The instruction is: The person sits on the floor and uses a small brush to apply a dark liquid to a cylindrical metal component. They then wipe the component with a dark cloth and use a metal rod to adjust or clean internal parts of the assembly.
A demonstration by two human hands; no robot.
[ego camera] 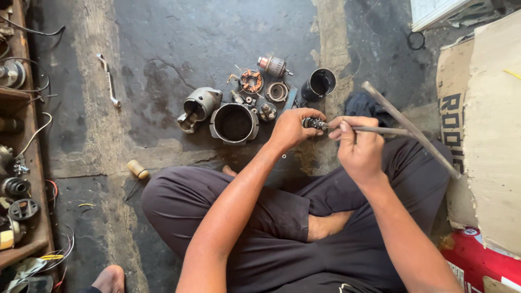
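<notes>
I sit cross-legged on a stained concrete floor. My left hand [292,128] grips a small dark metal part [313,123] at its fingertips. My right hand [358,146] is closed around a thin metal rod [380,130] whose tip meets that part. Just beyond my hands lie dismantled motor pieces: a round black housing [234,123], a grey cast end housing [199,107], an armature [274,66], a copper-wound brush plate [251,81], a gear ring [277,91] and a black cylinder [320,84].
A long metal bar [410,128] leans across the cardboard [483,125] at right. A spanner [109,81] lies at far left, a wooden-handled tool [137,171] by my left knee. A wooden shelf [21,163] with parts and wires runs along the left edge. Another person's foot [111,279] shows below.
</notes>
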